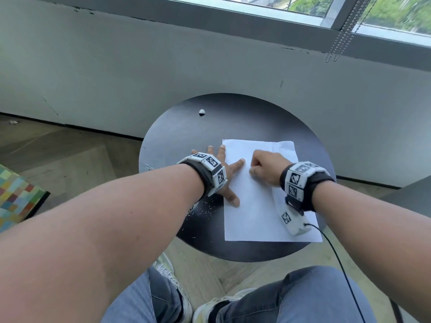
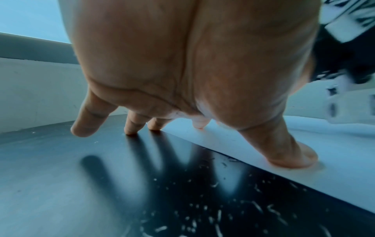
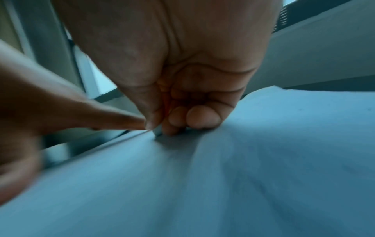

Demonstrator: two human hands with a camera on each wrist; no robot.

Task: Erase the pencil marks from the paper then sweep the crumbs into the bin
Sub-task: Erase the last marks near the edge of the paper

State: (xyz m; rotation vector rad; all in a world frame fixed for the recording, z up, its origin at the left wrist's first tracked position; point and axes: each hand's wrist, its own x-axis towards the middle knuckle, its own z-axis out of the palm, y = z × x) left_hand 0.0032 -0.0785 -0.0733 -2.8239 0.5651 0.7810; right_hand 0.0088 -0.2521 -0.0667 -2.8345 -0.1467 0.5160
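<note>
The paper (image 1: 256,206) lies on the counter (image 1: 182,136). The left hand (image 1: 224,176) rests on the paper's left edge, partly on the counter. The right hand (image 1: 268,167) sits on the paper's far part. Crumbs (image 1: 205,209) lie left of the paper. A small lump (image 1: 202,111) sits far behind the paper

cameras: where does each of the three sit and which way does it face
Head: worn on the head, looking forward and down at the round black table and white paper sheet; both forearms, knees and shoes show.
Left wrist: under the left hand, looking along its spread fingers at pale eraser crumbs.
Right wrist: under the right hand, whose curled fingers pinch a small, barely visible object against the paper.
Shared: all show the paper; head and left wrist share the crumbs.
</note>
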